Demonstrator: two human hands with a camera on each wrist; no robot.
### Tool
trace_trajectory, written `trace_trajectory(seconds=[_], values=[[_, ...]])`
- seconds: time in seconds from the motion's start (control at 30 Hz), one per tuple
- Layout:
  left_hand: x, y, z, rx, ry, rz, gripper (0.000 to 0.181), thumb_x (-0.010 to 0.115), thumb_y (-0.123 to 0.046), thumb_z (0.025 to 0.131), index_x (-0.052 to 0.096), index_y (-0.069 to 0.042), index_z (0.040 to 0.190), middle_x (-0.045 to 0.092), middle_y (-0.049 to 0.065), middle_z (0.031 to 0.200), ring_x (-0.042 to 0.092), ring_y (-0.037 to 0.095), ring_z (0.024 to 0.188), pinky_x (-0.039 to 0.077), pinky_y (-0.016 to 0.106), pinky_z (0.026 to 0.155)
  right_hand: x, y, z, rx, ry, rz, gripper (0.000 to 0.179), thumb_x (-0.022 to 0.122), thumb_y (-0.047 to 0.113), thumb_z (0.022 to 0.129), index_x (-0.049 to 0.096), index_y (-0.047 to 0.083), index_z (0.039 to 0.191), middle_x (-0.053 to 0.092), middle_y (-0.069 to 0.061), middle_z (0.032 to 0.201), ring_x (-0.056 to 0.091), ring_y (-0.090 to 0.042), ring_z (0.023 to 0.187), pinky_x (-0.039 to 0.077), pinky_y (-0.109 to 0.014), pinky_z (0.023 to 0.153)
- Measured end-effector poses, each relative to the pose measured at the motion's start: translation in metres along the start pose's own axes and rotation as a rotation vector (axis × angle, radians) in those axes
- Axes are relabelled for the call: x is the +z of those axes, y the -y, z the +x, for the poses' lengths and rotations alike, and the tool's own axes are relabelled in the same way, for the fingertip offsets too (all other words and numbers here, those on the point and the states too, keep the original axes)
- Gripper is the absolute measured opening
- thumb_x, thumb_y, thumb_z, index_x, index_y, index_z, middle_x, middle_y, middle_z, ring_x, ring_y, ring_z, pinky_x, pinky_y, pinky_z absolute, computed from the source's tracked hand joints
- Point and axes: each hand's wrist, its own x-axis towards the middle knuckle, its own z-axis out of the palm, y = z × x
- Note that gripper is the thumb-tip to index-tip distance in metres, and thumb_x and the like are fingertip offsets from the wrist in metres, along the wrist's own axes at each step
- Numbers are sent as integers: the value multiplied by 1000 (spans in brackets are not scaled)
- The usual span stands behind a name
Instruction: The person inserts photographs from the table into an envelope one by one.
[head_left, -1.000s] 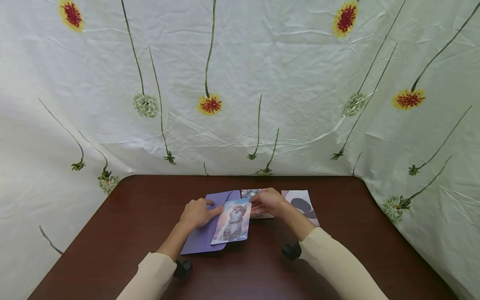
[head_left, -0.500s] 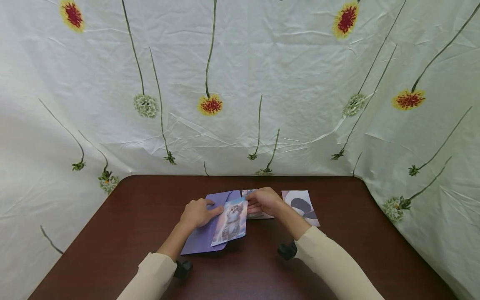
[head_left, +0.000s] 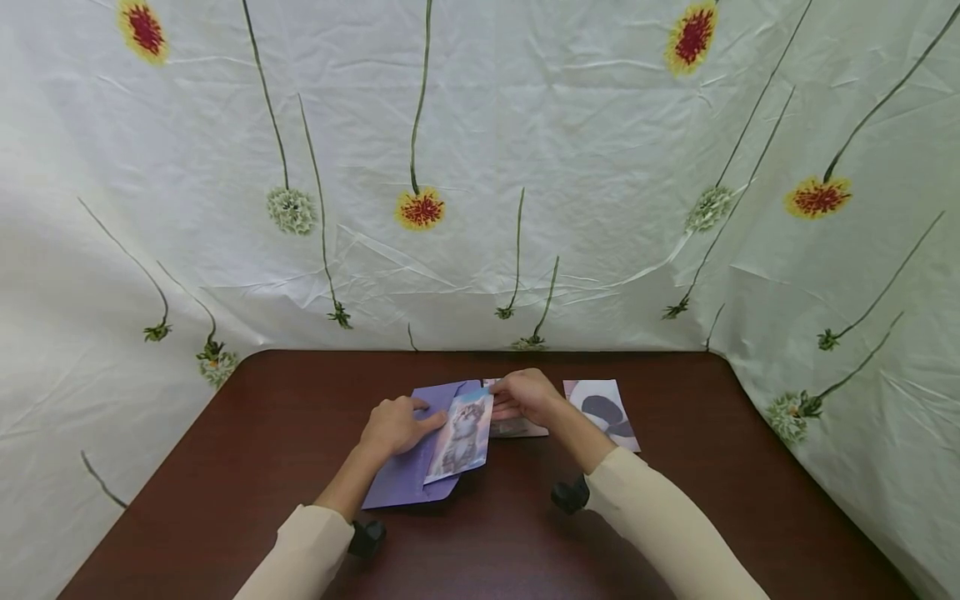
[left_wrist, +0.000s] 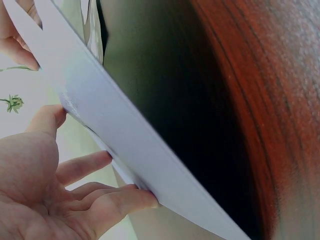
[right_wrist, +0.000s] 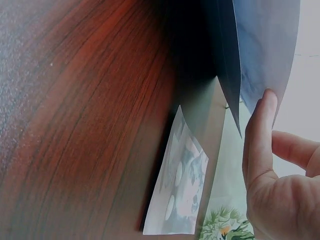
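A purple envelope (head_left: 401, 482) is held tilted above the table by my left hand (head_left: 393, 427), its thumb on the near face and fingers at the edge in the left wrist view. My right hand (head_left: 528, 393) pinches the upper right corner of a card with a kitten picture (head_left: 463, 433). The card's left edge lies at the envelope's opening; how deep it sits inside cannot be told. In the right wrist view, the card (right_wrist: 267, 50) shows between thumb and fingers, beside the envelope's edge (right_wrist: 227, 65).
Behind my right hand lies another picture card (head_left: 517, 430), partly hidden. Farther right on the dark wooden table (head_left: 480, 558) is a card with dark grey shapes (head_left: 602, 410). A white flowered cloth (head_left: 480, 275) hangs behind the table.
My right hand has moved slightly left and up with the kitten card, which now overlaps the envelope a little more. The left hand and the envelope have hardly moved.
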Motion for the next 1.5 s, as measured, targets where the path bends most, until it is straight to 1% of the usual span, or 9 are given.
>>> trace_trajectory(seconds=[0.27, 0.5, 0.57, 0.8, 0.9, 1.0, 1.17, 1.37, 1.5], values=[[-1, -2, 0, -12, 10, 3, 56, 66, -50, 94, 72, -4, 125, 68, 26, 125, 64, 45, 116, 54, 54, 91, 5, -1, 2, 11, 30, 43, 32, 56, 1, 98, 60, -20, 122, 72, -21, 92, 76, -25, 74, 62, -38, 76], [0, -2, 2, -18, 11, -2, 56, 66, -50, 93, 72, -4, 125, 68, 26, 126, 64, 45, 116, 54, 54, 92, 13, -1, 3, 22, 56, 52, 34, 55, 2, 99, 57, -20, 125, 71, -29, 102, 77, -29, 77, 62, -39, 77], [0, -2, 2, -16, 10, -9, 56, 66, -50, 93, 72, -4, 125, 68, 26, 127, 65, 45, 116, 54, 54, 92, 15, -1, 4, 30, 63, 54, 35, 54, 2, 99, 57, -20, 126, 71, -28, 102, 77, -29, 77, 62, -38, 77], [0, -2, 3, 7, -1, -6, 56, 66, -50, 93, 73, -4, 124, 69, 26, 125, 66, 45, 112, 55, 53, 89, 22, -6, 10, 34, 76, 66, 35, 52, 0, 100, 55, -22, 126, 71, -19, 86, 75, -22, 67, 62, -34, 73], [1, -1, 3, 2, 4, -11, 56, 66, -50, 93, 72, -4, 124, 68, 25, 126, 65, 45, 113, 54, 54, 89, 26, -9, 10, 32, 79, 80, 33, 51, -2, 99, 55, -24, 124, 70, -17, 81, 73, -20, 63, 62, -32, 71], [1, 0, 4, -7, 14, -7, 55, 66, -49, 93, 72, -4, 125, 68, 26, 127, 65, 46, 114, 55, 54, 89, 30, -10, 11, 23, 81, 73, 31, 51, -3, 99, 57, -24, 121, 71, -18, 82, 73, -18, 62, 62, -32, 70], [2, 1, 3, -19, 21, -10, 57, 66, -51, 93, 72, -5, 126, 68, 26, 127, 65, 46, 114, 55, 54, 89, 36, -13, 13, 25, 76, 58, 29, 52, -2, 99, 60, -21, 119, 72, -25, 90, 72, -18, 62, 62, -32, 70], [2, 2, 3, -10, 10, -16, 56, 66, -50, 93, 73, -4, 124, 69, 25, 126, 65, 45, 115, 54, 53, 90, 42, -16, 13, 20, 58, 85, 27, 51, -6, 97, 60, -23, 116, 71, -20, 80, 71, -19, 58, 62, -33, 68], [0, 1, 2, -2, 2, -13, 55, 66, -49, 94, 73, -4, 124, 69, 25, 125, 65, 45, 114, 55, 54, 90, 47, -17, 13, 10, 59, 104, 26, 51, -8, 96, 60, -24, 114, 72, -23, 81, 71, -20, 60, 62, -35, 68]])
